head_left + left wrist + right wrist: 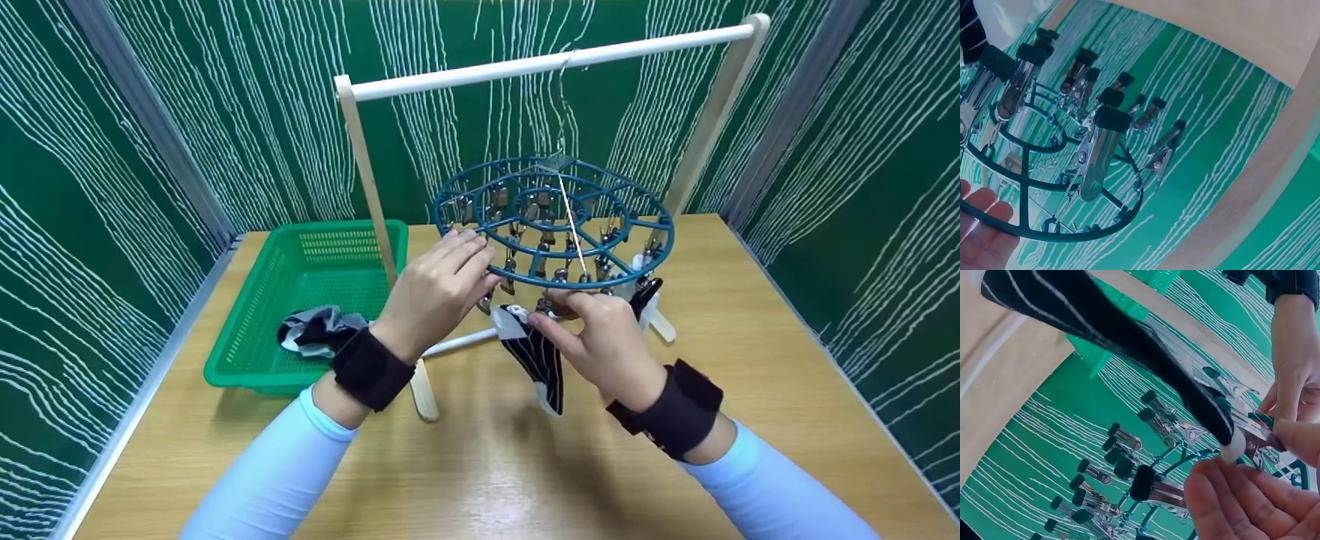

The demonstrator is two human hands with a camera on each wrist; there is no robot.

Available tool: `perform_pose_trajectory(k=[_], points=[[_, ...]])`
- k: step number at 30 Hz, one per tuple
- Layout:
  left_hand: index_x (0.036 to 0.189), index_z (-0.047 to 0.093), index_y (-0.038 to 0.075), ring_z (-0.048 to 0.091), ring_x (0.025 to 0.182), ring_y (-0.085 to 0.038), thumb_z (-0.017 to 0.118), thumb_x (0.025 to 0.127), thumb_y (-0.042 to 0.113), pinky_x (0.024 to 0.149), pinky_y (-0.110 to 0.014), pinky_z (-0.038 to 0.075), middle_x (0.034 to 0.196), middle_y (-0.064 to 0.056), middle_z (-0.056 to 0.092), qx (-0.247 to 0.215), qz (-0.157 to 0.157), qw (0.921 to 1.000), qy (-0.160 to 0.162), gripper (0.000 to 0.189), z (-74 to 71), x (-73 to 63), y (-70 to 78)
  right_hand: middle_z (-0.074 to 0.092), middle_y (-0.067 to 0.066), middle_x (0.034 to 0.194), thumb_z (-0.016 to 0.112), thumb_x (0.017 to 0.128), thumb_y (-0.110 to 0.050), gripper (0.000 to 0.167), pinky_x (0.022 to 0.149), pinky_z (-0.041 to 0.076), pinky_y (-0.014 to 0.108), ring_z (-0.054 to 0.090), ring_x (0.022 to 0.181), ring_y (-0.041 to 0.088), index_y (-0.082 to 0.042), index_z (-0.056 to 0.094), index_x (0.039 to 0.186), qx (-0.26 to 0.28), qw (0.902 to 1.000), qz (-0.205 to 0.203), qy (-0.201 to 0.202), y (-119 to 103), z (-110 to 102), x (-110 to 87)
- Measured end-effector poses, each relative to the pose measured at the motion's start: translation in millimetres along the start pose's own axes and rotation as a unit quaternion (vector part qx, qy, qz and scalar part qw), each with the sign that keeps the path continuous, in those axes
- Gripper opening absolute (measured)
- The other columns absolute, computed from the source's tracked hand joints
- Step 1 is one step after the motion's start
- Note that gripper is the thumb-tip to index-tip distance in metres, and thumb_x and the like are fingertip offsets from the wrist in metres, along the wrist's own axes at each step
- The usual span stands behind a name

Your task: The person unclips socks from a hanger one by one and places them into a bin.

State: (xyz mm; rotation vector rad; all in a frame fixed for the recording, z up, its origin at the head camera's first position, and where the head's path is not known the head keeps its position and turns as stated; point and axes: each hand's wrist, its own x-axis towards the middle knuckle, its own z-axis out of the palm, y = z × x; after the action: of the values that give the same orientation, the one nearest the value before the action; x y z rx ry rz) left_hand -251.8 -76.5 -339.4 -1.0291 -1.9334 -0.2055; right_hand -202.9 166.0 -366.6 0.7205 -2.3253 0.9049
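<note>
A round blue drying hanger [553,282] with several metal clips hangs from a white bar, its disc tilted. My left hand [436,292] grips its rim at the near left, fingers above and thumb below. My right hand [600,341] is under the front rim, pinching a metal clip [1258,439] between thumb and fingers. At that clip's mouth is the white edge of a black sock [536,360] with pale stripes, which dangles below. The right wrist view shows the sock [1123,343] stretching away from the clip. Another black-and-white sock [643,298] hangs at the hanger's right side, partly hidden.
A green basket [225,330] stands at the left, holding a grey-and-black bunched cloth [322,330]. The white bar [480,73] rests on wooden posts [709,124], with feet on the wooden table [465,480]. Green white-streaked walls enclose the table.
</note>
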Motion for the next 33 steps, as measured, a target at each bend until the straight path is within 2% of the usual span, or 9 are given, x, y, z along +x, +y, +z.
perform_pose_trajectory(k=[7, 13, 17, 21, 26, 30, 33], points=[[0.118, 0.08, -0.001, 0.079, 0.116, -0.03, 0.08, 0.101, 0.022, 0.107, -0.043, 0.061, 0.117, -0.017, 0.082, 0.004, -0.008, 0.9999, 0.008, 0.029, -2.2, -2.8, -0.9, 0.084, 0.016, 0.097, 0.085, 0.094, -0.009, 0.019, 0.072, 0.069, 0.043, 0.081, 0.081, 0.025, 0.005, 0.081, 0.107, 0.046, 0.9988, 0.017, -0.01, 0, 0, 4.5], [0.117, 0.079, -0.001, 0.078, 0.115, -0.033, 0.084, 0.098, 0.028, 0.104, -0.043, 0.063, 0.117, -0.018, 0.081, 0.011, -0.013, 0.9984, 0.054, 0.035, -11.6, -8.5, -1.9, 0.083, 0.011, 0.088, 0.085, 0.094, -0.007, 0.013, 0.069, 0.068, 0.039, 0.079, 0.075, 0.022, 0.004, 0.081, 0.101, 0.052, 0.9986, 0.002, -0.004, 2, 0, 4.6], [0.118, 0.076, -0.002, 0.075, 0.11, -0.033, 0.085, 0.096, 0.026, 0.099, -0.042, 0.065, 0.115, -0.017, 0.079, 0.001, -0.02, 0.9976, 0.066, 0.037, -15.9, -15.4, 0.0, 0.082, 0.01, 0.087, 0.085, 0.094, -0.007, 0.011, 0.068, 0.068, 0.039, 0.078, 0.074, 0.022, 0.003, 0.081, 0.098, 0.052, 0.9986, 0.005, -0.002, 2, -1, 5.0], [0.111, 0.071, -0.001, 0.071, 0.098, -0.03, 0.086, 0.094, 0.024, 0.087, -0.038, 0.065, 0.106, -0.016, 0.075, -0.015, -0.026, 0.9973, 0.067, 0.033, -14.2, -25.1, 3.6, 0.082, 0.011, 0.087, 0.086, 0.093, -0.006, 0.013, 0.069, 0.068, 0.041, 0.079, 0.074, 0.023, 0.005, 0.08, 0.097, 0.053, 0.9986, 0.011, -0.003, 4, 0, 5.1], [0.097, 0.068, 0.004, 0.065, 0.078, -0.023, 0.088, 0.091, 0.025, 0.068, -0.031, 0.061, 0.089, -0.009, 0.07, -0.044, -0.038, 0.9975, 0.039, 0.03, -6.6, -38.1, 8.7, 0.083, 0.012, 0.088, 0.086, 0.093, -0.007, 0.013, 0.071, 0.069, 0.043, 0.08, 0.075, 0.024, 0.005, 0.08, 0.097, 0.053, 0.9984, 0.018, -0.003, 4, 1, 5.3], [0.089, 0.069, 0.006, 0.064, 0.068, -0.02, 0.089, 0.091, 0.031, 0.059, -0.027, 0.057, 0.079, -0.005, 0.068, -0.073, -0.057, 0.9957, -0.007, 0.032, 3.1, -48.5, 13.5, 0.083, 0.012, 0.088, 0.084, 0.094, -0.006, 0.01, 0.071, 0.069, 0.042, 0.08, 0.075, 0.025, 0.003, 0.08, 0.096, 0.058, 0.9982, 0.012, 0.003, 3, 0, 6.0], [0.086, 0.071, 0.005, 0.064, 0.063, -0.02, 0.088, 0.093, 0.036, 0.056, -0.027, 0.056, 0.075, -0.005, 0.069, -0.096, -0.078, 0.991, -0.051, 0.035, 11.2, -55.4, 17.0, 0.083, 0.012, 0.089, 0.084, 0.095, -0.005, 0.009, 0.07, 0.069, 0.043, 0.08, 0.075, 0.026, 0.003, 0.08, 0.097, 0.063, 0.998, 0.005, 0.009, 3, 1, 6.3]])
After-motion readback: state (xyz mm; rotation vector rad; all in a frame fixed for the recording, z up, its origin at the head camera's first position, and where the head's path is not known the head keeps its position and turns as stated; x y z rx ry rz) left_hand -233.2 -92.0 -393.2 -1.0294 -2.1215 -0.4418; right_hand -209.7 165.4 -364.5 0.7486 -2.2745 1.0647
